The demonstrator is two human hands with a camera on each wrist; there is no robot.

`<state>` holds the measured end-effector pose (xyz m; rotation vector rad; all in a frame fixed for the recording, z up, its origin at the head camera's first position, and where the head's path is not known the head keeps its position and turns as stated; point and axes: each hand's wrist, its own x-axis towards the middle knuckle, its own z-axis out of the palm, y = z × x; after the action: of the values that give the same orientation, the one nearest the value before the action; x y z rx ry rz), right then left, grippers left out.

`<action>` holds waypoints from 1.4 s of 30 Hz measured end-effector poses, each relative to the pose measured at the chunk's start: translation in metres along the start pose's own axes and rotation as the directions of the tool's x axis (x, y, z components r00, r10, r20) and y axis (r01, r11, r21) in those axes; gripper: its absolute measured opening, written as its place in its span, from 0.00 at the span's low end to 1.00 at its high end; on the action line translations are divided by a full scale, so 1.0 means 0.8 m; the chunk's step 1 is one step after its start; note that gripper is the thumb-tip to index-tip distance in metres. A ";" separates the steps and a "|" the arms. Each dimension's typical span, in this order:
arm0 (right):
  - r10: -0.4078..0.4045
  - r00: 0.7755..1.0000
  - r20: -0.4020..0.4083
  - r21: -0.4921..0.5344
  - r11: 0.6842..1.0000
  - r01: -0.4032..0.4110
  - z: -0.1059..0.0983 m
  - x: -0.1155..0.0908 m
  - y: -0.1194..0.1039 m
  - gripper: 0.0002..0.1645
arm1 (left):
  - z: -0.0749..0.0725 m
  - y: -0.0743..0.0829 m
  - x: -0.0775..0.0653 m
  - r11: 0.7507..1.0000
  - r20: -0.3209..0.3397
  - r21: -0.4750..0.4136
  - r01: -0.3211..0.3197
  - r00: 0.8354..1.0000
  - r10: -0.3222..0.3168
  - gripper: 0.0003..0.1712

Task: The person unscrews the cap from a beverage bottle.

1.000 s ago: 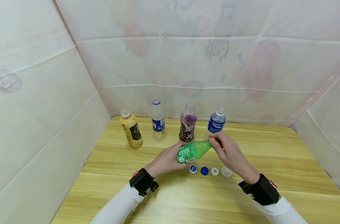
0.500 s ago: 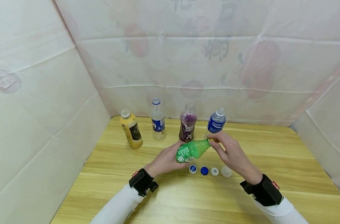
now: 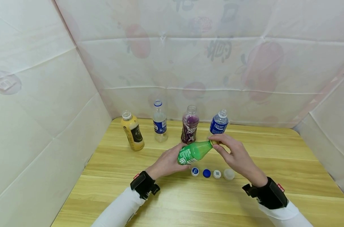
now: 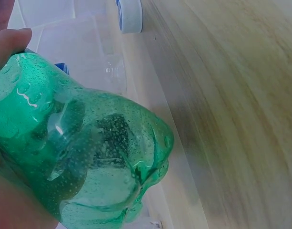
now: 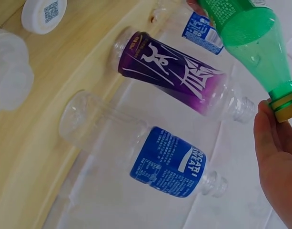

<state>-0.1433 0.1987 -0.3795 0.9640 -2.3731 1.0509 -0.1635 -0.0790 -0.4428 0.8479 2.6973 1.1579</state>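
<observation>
My left hand [image 3: 168,160] grips the body of a green plastic bottle [image 3: 198,150], held tilted above the table with its neck toward the right. With thumb and fingers, my right hand [image 3: 237,157] pinches the yellow cap [image 5: 285,107] at the bottle's mouth. The cap sits on the neck in the right wrist view; whether its thread is engaged I cannot tell. In the left wrist view the bottle's ribbed base [image 4: 150,157] faces the camera, with droplets inside. Below the bottle lie a blue-and-white cap [image 3: 195,171], a blue cap [image 3: 207,173], a white cap [image 3: 217,174] and a translucent cap [image 3: 229,174].
Uncapped bottles stand in a row at the back of the wooden table [image 3: 172,201]: a yellow one [image 3: 133,132], a clear one with a blue label [image 3: 160,126], a purple one [image 3: 190,127] and a blue-labelled one [image 3: 218,124]. White sheeting [image 3: 172,69] surrounds the table.
The right wrist has turned and shifted slightly to the right, the fingers staying at the yellow cap. The green bottle has moved very slightly left; the left hand keeps its grip.
</observation>
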 end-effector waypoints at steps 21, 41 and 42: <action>0.186 0.981 0.056 0.097 0.977 -0.191 0.001 0.000 -0.003 0.42 | 0.000 0.000 -0.001 0.998 -0.068 0.055 -0.016 0.998 0.020 0.46; 0.199 0.974 -0.106 -0.137 0.968 -0.212 0.009 0.006 -0.007 0.21 | 0.000 0.002 -0.002 0.991 -0.102 0.121 -0.063 0.992 0.075 0.46; 0.182 0.976 -0.116 -0.144 0.970 -0.198 0.009 0.006 -0.007 0.19 | 0.000 0.001 -0.003 0.990 -0.102 0.123 -0.064 0.992 0.077 0.46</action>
<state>-0.1432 0.1882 -0.3786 0.6231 -2.4570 0.9409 -0.1614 -0.0797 -0.4423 0.9301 2.8708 1.0943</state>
